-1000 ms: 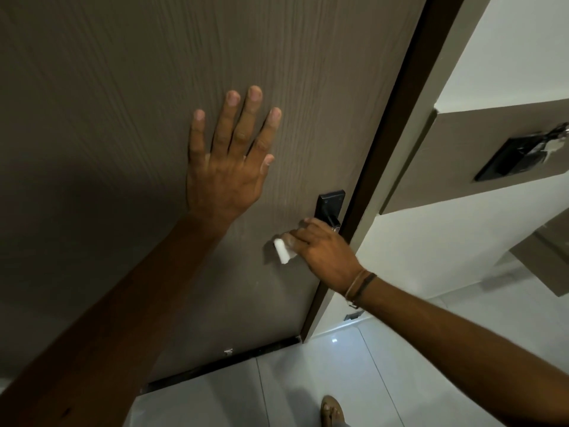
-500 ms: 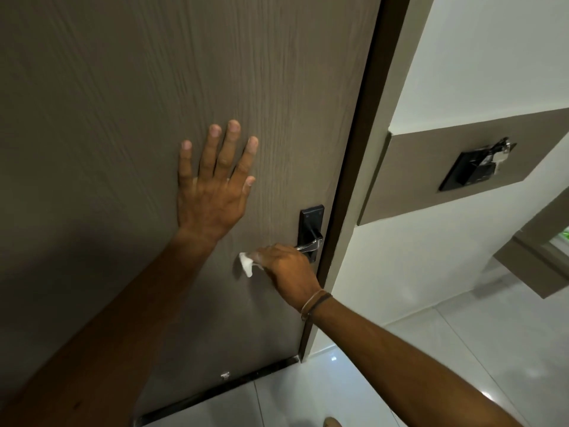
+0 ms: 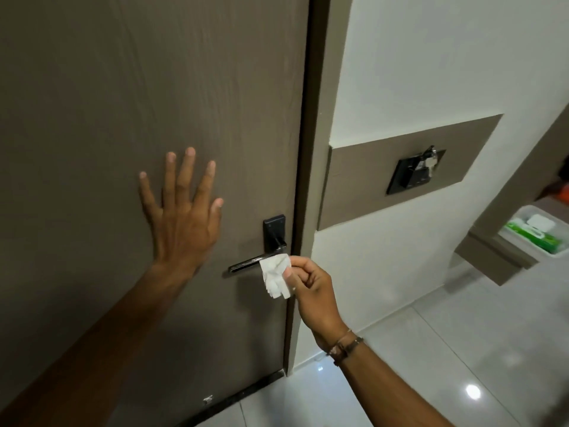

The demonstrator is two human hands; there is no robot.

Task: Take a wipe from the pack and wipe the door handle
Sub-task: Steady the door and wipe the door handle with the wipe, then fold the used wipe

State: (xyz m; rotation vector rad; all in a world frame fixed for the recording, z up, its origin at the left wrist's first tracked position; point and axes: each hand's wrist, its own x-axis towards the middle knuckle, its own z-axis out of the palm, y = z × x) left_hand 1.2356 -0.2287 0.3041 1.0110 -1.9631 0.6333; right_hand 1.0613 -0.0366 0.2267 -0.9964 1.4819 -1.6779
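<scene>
The right arm enters from the lower right of the frame, with thin bands (image 3: pixel 346 345) around the wrist. The right hand (image 3: pixel 311 288) sits at centre, slightly below the middle; its grip is narrow, thumb and fingers pinched on a white wipe (image 3: pixel 276 275). The wipe is crumpled, and its lower edge hangs loose below the fingers. Its upper corner lies over the right end of the handle (image 3: pixel 246 262), close to where the lever meets the black plate (image 3: pixel 274 234); whether it presses on the metal or merely overlaps it cannot be told. The rest of the lever is bare and points left, roughly level.

The left arm comes up from the lower left. The left hand (image 3: pixel 183 217) lies flat on the door (image 3: pixel 123 103), grip wide, fingers spread and pointing up, holding nothing. It is left of the handle and a little above it, apart from it.

The door is brown with a wood grain and fills the left half of the frame; its dark frame edge (image 3: pixel 308 149) runs down the middle. Pale glossy floor (image 3: pixel 431 349) shows at the lower right.

Farther right, on a brown wall panel (image 3: pixel 369 180), a black switch plate (image 3: pixel 412 174) carries keys (image 3: pixel 429 160). At the far right edge, a green and white pack (image 3: pixel 532 234) rests in a white tray (image 3: pixel 523 241) on a ledge, well apart from both hands.
</scene>
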